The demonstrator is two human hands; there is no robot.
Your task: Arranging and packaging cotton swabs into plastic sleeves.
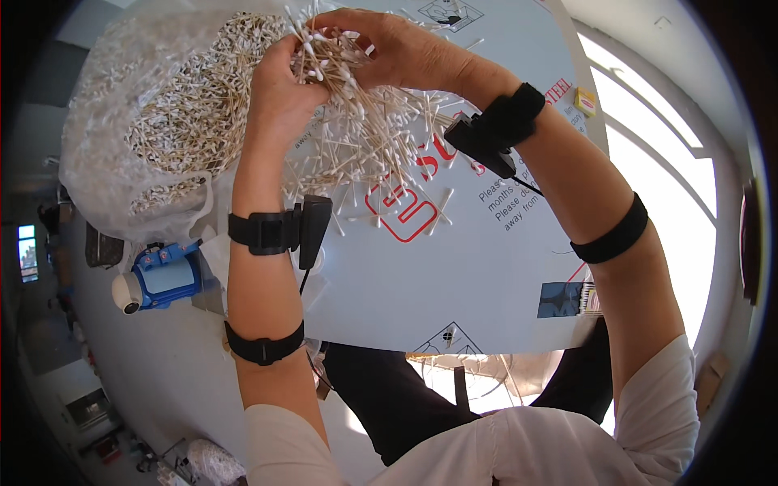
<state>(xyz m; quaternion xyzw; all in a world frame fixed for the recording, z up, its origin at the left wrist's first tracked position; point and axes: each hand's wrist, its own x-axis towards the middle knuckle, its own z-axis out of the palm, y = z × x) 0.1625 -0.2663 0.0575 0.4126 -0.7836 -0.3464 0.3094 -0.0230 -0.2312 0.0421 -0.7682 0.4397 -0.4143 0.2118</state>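
Both hands are at the far side of the table, closed around a loose bunch of cotton swabs point(332, 65) with white tips and pale sticks. My left hand point(279, 93) grips it from the left, thumb toward the middle. From the right, my right hand point(401, 50) curls over it, and some of its fingertips are hidden behind the swabs. Right below the hands, a scattered heap of more swabs point(369, 154) lies on the tabletop point(389, 283). To the left of my left hand, a large clear plastic bag point(93, 134) lies open, full of swabs.
A blue and white device point(166, 278) is beside the table at left. Near the table's right edge lie a small yellow box point(585, 101) and a dark flat packet point(559, 300) with a pack of swabs point(592, 299) beside it. Black straps with small cabled boxes circle both forearms.
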